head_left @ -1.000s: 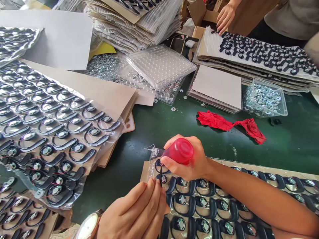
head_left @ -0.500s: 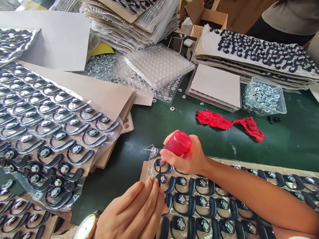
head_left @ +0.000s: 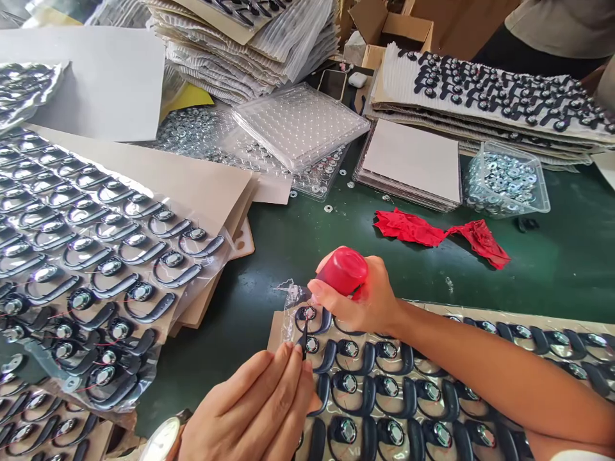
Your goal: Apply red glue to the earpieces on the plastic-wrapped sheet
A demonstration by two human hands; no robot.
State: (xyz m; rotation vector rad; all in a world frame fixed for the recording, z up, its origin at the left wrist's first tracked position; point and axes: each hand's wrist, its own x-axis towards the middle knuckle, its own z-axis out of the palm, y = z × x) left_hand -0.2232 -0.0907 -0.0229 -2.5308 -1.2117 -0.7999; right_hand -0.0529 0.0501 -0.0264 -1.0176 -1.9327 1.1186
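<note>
My right hand (head_left: 377, 301) is closed around a red squeeze bottle (head_left: 344, 271), tipped so its base faces up. The bottle's nozzle is mostly hidden by my fingers, just above a corner earphone part (head_left: 307, 314) with a round silver speaker and a curved black hook. In my left hand (head_left: 252, 406) are dark tweezers (head_left: 304, 336), their thin tip at that same speaker. Both hands are over a sheet of film-covered cardboard (head_left: 276, 330) bearing rows of similar black hook parts (head_left: 368, 390). A watch (head_left: 166, 438) is on my left wrist.
More sheets of hook parts (head_left: 110, 266) are stacked at left. Behind stand clear plastic trays (head_left: 302, 121), a stack with a white card (head_left: 413, 160), a clear box of metal washers (head_left: 507, 182) and red cloth (head_left: 413, 227). A person (head_left: 552, 32) is at the far right.
The view has shifted slightly, so the table's things sit a little further left. Both hands keep their holds on the bottle and the tweezers, nearly still over the same corner part.
</note>
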